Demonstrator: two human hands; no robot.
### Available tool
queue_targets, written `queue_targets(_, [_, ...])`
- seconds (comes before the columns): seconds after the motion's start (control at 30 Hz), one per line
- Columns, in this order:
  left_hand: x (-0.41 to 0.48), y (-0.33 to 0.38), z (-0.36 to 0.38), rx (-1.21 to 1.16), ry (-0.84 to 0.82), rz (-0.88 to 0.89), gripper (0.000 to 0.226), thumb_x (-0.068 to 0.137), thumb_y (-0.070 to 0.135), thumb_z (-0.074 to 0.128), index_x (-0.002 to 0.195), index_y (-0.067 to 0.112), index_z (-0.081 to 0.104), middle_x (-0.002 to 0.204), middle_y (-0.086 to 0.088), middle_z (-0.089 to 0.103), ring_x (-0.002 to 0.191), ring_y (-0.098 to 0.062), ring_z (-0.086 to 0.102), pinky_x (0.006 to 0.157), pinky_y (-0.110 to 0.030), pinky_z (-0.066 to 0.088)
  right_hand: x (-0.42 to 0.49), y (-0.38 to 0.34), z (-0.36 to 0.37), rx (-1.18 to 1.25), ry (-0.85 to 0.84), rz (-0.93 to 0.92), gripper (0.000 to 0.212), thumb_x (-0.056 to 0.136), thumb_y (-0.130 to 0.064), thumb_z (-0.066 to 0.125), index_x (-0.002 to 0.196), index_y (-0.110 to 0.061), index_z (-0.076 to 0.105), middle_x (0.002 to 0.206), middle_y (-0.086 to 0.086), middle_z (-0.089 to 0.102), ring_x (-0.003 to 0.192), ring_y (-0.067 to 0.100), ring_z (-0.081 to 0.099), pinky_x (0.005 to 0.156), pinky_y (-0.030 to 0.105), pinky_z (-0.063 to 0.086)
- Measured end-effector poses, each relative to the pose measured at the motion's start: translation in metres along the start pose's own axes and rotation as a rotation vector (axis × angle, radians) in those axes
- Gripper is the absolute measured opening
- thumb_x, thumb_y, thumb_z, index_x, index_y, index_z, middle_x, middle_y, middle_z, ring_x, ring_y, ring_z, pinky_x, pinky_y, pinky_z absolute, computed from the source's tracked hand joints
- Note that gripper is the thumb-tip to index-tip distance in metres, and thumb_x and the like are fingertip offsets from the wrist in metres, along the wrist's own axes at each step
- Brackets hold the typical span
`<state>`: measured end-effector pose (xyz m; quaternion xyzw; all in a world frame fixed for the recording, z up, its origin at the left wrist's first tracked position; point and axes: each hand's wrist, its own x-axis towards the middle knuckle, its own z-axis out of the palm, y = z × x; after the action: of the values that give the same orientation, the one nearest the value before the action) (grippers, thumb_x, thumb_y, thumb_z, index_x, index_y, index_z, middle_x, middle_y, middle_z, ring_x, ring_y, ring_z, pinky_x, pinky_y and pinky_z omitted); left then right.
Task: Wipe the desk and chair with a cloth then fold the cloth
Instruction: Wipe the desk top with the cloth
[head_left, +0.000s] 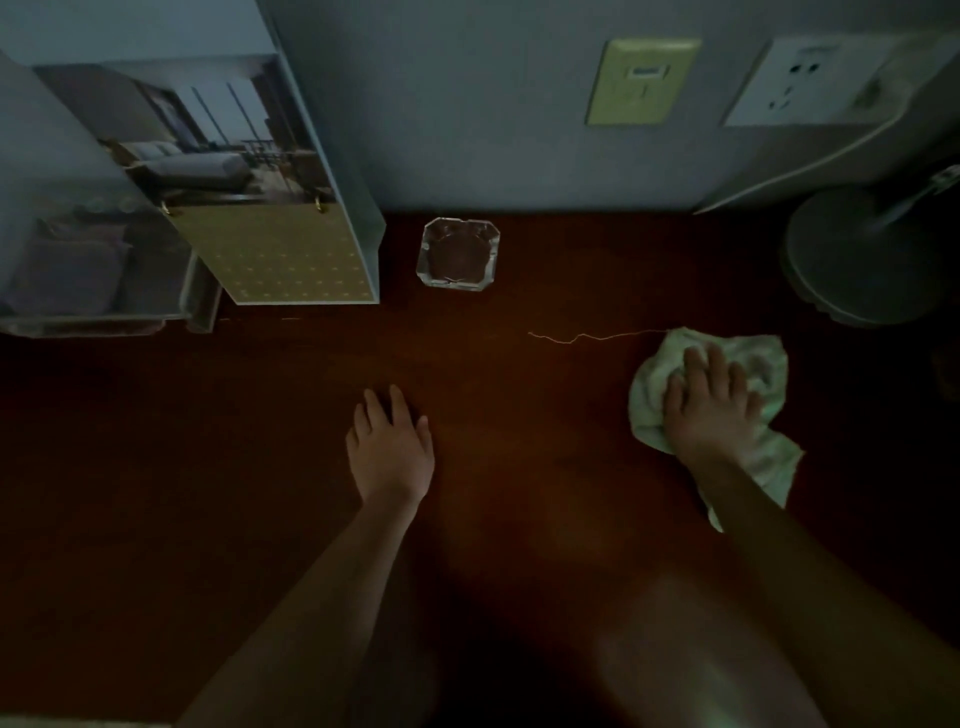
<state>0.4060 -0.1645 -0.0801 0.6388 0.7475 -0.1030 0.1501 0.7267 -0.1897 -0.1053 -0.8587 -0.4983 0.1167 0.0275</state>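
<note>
Dark wooden counter (208, 441), seen from above, fills the lower view; it is the surface being wiped, and the chair named in the task is out of sight. At its back left a printed display stand (280, 254) leans over the surface, and at back right sits a round grey base (862, 254), perhaps a lamp's. Both probably limit how far a stroke can run. The pale green cloth (763, 364) lies bunched on the counter's right side, just short of the round base. The right hand (711, 405) presses on it with fingers spread and fairly straight, likely so that it drags flat. The left hand (389, 447) rests open and empty on bare wood near the centre, well apart from the cloth, apparently as a brace. A glass ashtray (458, 252) stands by the wall. A loose thread (587, 338) trails left from the cloth's edge.
</note>
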Motion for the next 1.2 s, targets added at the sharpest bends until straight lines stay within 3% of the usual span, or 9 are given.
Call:
queue_targets(0.13, [-0.008,0.026,0.001,-0.089,-0.011,0.031,0.053,0.101,0.043,0.022,0.151,0.026,0.017,0.158,-0.010,0.012,0.144,-0.029,0.015,0.115,-0.043,0.022,-0.011,-0.044,0.007,-0.071,-0.103,0.033,0.059,0.099,-0.045,0.016,0.152,-0.020,0.008,0.159,0.010,0.002,0.144,0.037,0.004,0.114,0.057,0.006])
queue_targets(0.37, [0.003,0.046,-0.017,-0.138,-0.153,-0.077,0.054,0.099,0.032,0.029,0.150,0.022,0.017,0.158,-0.013,0.011,0.142,-0.034,0.016,0.109,-0.047,0.027,-0.094,-0.146,0.032,-0.137,-0.292,-0.580,0.061,0.100,-0.046,0.020,0.152,-0.019,0.002,0.159,0.009,-0.007,0.144,0.037,-0.001,0.112,0.058,-0.001])
queue_targets(0.43, [0.004,0.047,-0.020,-0.134,-0.201,-0.086,0.057,0.098,0.033,0.031,0.151,0.022,0.013,0.158,-0.012,0.007,0.143,-0.034,0.014,0.109,-0.047,0.026,-0.110,-0.146,0.039,-0.139,-0.304,-0.712,0.057,0.099,-0.046,0.018,0.151,-0.021,0.019,0.159,0.008,0.004,0.145,0.034,0.008,0.113,0.055,0.004])
queue_targets(0.5, [0.002,0.048,-0.020,-0.132,-0.235,-0.102,0.059,0.099,0.037,0.032,0.152,0.025,0.008,0.159,-0.009,0.001,0.144,-0.032,0.009,0.110,-0.048,0.025,-0.105,-0.132,0.037,-0.079,-0.254,-0.738,0.054,0.095,-0.046,0.022,0.139,-0.026,0.045,0.152,0.006,0.033,0.138,0.032,0.032,0.111,0.052,0.022])
queue_targets(0.6, [-0.005,0.048,-0.013,-0.137,-0.224,-0.113,0.059,0.100,0.040,0.030,0.152,0.028,0.005,0.160,-0.006,-0.003,0.145,-0.030,0.004,0.111,-0.049,0.023,-0.076,-0.086,0.028,-0.029,-0.204,-0.603,0.053,0.091,-0.045,0.030,0.131,-0.021,0.055,0.141,0.011,0.049,0.128,0.038,0.045,0.100,0.056,0.036])
queue_targets(0.8, [-0.020,0.045,-0.001,-0.108,-0.109,-0.046,0.055,0.101,0.038,0.028,0.152,0.026,0.011,0.159,-0.008,0.006,0.144,-0.030,0.013,0.112,-0.046,0.027,-0.011,0.055,0.004,0.012,-0.005,-0.005,0.051,0.091,-0.034,0.035,0.126,-0.004,0.057,0.128,0.027,0.055,0.111,0.051,0.054,0.091,0.064,0.039])
queue_targets(0.93, [-0.016,0.029,-0.010,0.011,-0.112,0.089,0.054,0.100,0.028,0.033,0.151,0.025,0.015,0.158,-0.008,0.013,0.139,-0.029,0.029,0.106,-0.042,0.038,-0.013,0.142,-0.013,0.068,0.038,0.304,0.061,0.095,-0.038,0.023,0.139,0.001,0.040,0.141,0.031,0.039,0.123,0.053,0.040,0.101,0.063,0.028])
queue_targets(1.07, [-0.016,0.017,-0.016,-0.017,-0.109,0.138,0.056,0.099,0.019,0.036,0.151,0.023,0.018,0.159,-0.002,0.012,0.139,-0.022,0.032,0.102,-0.036,0.039,-0.022,0.138,-0.017,0.098,0.093,0.444,0.068,0.091,-0.046,0.014,0.149,-0.011,0.024,0.155,0.019,0.019,0.139,0.044,0.019,0.110,0.059,0.010])
queue_targets(1.2, [-0.025,0.010,-0.009,-0.223,-0.096,0.078,0.052,0.101,0.019,0.032,0.151,0.020,0.020,0.158,-0.001,0.016,0.140,-0.019,0.030,0.107,-0.037,0.035,-0.032,0.077,-0.007,0.036,0.036,0.293,0.063,0.094,-0.041,0.013,0.150,-0.010,0.021,0.156,0.020,0.016,0.138,0.046,0.018,0.109,0.060,0.012])
